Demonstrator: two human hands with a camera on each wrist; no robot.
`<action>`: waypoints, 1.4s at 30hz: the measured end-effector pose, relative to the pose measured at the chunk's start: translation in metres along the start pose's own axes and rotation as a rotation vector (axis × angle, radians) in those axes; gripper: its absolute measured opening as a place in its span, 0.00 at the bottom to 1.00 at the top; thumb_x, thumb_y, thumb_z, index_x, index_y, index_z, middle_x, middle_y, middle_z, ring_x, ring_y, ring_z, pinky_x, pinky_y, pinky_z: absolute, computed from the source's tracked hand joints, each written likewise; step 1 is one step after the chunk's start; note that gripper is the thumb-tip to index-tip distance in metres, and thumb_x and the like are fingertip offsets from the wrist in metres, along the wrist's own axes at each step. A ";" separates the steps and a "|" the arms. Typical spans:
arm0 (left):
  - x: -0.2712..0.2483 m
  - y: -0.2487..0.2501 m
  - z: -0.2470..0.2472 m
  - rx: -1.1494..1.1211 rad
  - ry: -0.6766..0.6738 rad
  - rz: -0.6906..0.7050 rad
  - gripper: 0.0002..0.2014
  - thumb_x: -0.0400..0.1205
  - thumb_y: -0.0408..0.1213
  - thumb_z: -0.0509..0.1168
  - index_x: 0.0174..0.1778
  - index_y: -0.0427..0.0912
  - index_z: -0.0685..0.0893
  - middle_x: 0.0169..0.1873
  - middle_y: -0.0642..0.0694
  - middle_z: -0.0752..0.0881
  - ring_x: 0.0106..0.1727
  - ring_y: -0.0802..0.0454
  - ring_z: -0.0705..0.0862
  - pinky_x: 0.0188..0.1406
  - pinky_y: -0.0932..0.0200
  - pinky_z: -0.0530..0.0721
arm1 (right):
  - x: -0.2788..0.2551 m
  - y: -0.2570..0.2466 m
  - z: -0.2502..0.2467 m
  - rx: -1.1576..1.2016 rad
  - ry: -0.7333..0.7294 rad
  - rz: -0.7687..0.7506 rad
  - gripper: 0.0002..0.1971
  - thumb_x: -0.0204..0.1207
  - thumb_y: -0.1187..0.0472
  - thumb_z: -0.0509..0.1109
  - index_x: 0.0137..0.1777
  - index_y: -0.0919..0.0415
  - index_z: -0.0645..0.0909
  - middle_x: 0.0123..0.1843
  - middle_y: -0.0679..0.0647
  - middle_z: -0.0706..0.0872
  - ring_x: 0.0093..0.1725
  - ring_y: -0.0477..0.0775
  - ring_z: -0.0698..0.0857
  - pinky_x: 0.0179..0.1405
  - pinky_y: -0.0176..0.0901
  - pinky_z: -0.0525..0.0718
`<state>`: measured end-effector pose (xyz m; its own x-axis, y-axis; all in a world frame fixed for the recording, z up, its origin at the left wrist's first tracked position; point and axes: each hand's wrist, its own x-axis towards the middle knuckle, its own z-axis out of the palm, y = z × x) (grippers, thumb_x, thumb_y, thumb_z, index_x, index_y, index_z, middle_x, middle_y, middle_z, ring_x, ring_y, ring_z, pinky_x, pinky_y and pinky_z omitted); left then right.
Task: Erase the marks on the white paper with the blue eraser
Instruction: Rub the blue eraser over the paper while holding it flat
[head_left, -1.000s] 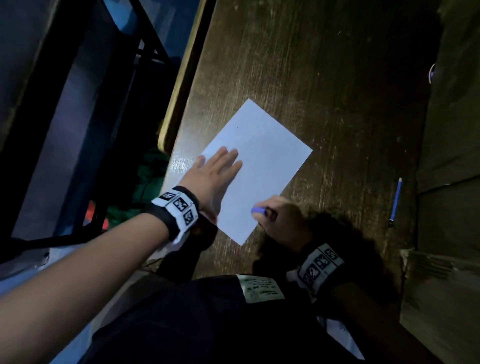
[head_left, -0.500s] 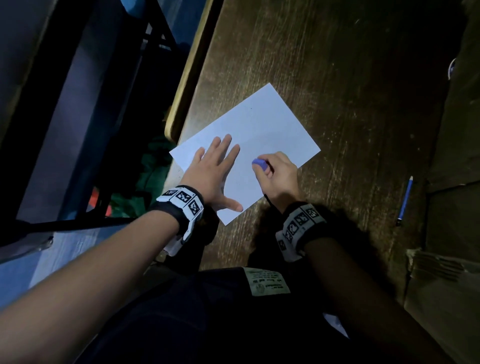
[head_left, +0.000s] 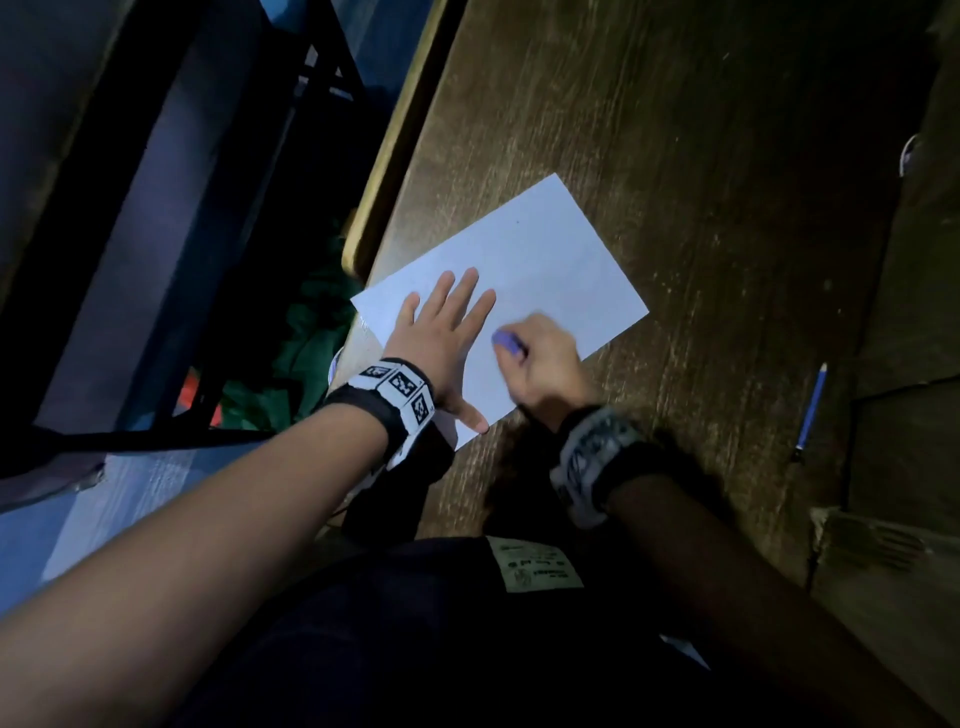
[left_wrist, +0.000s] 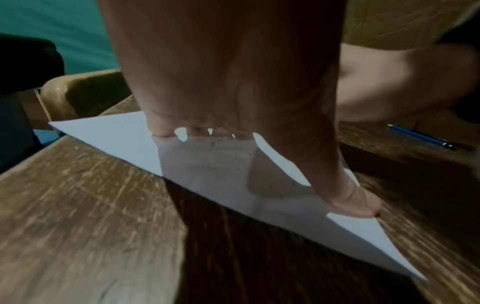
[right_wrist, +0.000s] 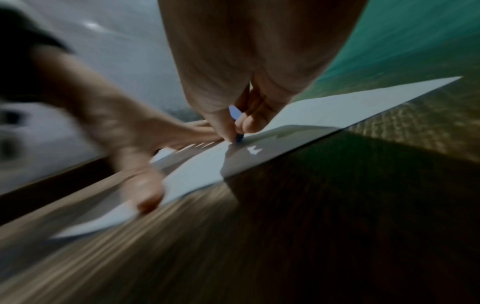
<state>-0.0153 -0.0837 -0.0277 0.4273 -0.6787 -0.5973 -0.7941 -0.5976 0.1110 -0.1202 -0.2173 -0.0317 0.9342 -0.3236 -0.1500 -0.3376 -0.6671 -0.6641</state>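
A white sheet of paper (head_left: 545, 275) lies askew on the dark wooden desk (head_left: 675, 156). My left hand (head_left: 441, 332) lies flat on the sheet's left part, fingers spread and straight, thumb pressing near the near corner. My right hand (head_left: 540, 358) pinches the blue eraser (head_left: 506, 340) and holds its tip against the paper just right of the left hand. In the right wrist view the eraser (right_wrist: 237, 137) touches the paper (right_wrist: 324, 119) between thumb and fingers. The left wrist view shows the paper (left_wrist: 207, 164) under my palm with faint specks on it.
A blue pencil (head_left: 811, 405) lies on the desk to the right, apart from the paper. The desk's rounded left edge (head_left: 374, 208) runs close to the sheet's left corner. A cardboard box (head_left: 883, 571) stands at the lower right. Green cloth (head_left: 291, 358) lies below the desk.
My right hand with the eraser has moved from the sheet's near edge up into its middle, beside the left hand. The sheet has turned slightly under the left hand.
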 end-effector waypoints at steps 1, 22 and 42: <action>-0.001 0.000 -0.001 0.007 0.010 -0.006 0.80 0.55 0.83 0.72 0.88 0.46 0.29 0.86 0.42 0.25 0.88 0.38 0.30 0.85 0.32 0.43 | -0.014 -0.004 0.001 0.006 -0.097 -0.018 0.06 0.78 0.62 0.69 0.41 0.61 0.83 0.38 0.55 0.79 0.37 0.54 0.79 0.40 0.43 0.76; 0.019 -0.005 0.005 -0.064 0.072 0.052 0.74 0.59 0.88 0.61 0.88 0.50 0.29 0.87 0.47 0.26 0.88 0.43 0.29 0.86 0.36 0.37 | 0.037 0.004 -0.014 -0.048 0.128 0.084 0.06 0.80 0.60 0.70 0.51 0.60 0.87 0.46 0.53 0.83 0.44 0.49 0.81 0.48 0.38 0.80; 0.026 -0.006 0.005 -0.053 0.012 0.031 0.76 0.56 0.88 0.62 0.86 0.53 0.25 0.85 0.49 0.22 0.86 0.43 0.25 0.83 0.33 0.32 | 0.034 0.008 -0.015 -0.090 0.072 -0.039 0.06 0.80 0.60 0.69 0.49 0.59 0.86 0.44 0.53 0.82 0.42 0.50 0.81 0.45 0.40 0.79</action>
<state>-0.0018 -0.0958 -0.0473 0.4083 -0.7020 -0.5835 -0.7830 -0.5979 0.1714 -0.0928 -0.2437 -0.0308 0.9372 -0.3416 -0.0705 -0.3136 -0.7366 -0.5993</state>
